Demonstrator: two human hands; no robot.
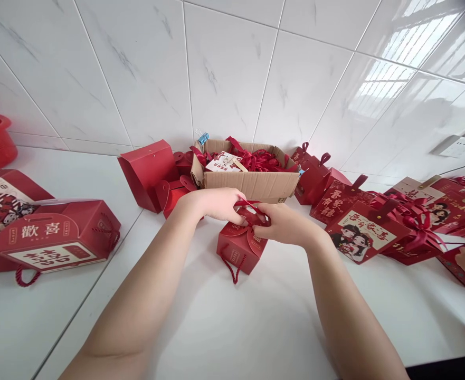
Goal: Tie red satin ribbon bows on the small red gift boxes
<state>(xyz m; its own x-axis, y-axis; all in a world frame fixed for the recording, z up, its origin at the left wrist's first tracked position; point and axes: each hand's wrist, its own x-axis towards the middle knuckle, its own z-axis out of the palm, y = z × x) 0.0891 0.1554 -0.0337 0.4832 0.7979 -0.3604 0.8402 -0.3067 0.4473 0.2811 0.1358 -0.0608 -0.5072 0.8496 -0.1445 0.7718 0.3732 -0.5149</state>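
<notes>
Pinching: left hand (223, 205) and right hand (283, 224), both on ribbon (250, 202)
Box (242, 248): just beneath both hands, neither clearly nearer; long axis unclear

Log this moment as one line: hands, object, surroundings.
left hand: at red ribbon | right hand: at same ribbon | beneath: small red box | surface: white table | behind: open cardboard box

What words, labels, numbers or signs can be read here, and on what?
"歡喜": front red box at left.
"囍", stylised, apparently: that box's white panel.
"吾家有囍", last character less sure: patterned bag right of centre.
"吾", "家", the rest unclear: couple-print bag.
Too small or blurred: print on the small box at centre, card in the carton, gold script on the far-right bag.
</notes>
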